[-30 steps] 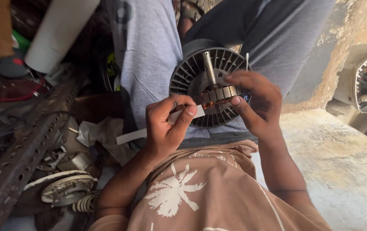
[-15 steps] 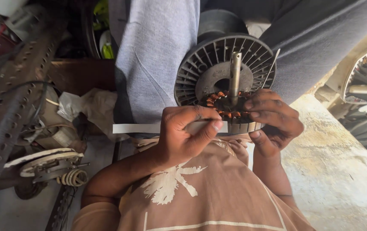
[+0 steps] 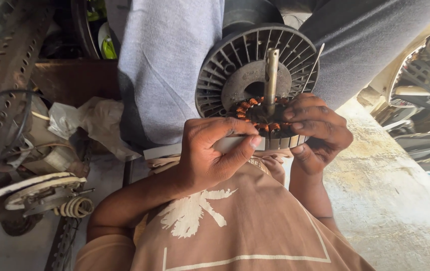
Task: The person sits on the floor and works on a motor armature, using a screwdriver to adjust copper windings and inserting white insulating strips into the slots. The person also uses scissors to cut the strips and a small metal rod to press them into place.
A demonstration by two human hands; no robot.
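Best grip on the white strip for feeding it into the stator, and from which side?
Judging by its pose, take the strip on the flat faces, thumb against fingers, close to the stator, coming from the left. It is thin and flat and lies level, its free end sticking out leftward. The left hand pinches it just so; the right hand steadies the stator.

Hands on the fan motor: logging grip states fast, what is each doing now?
Left hand: closed, pinching a flat white strip.
Right hand: closed on the copper-wound stator around the shaft.
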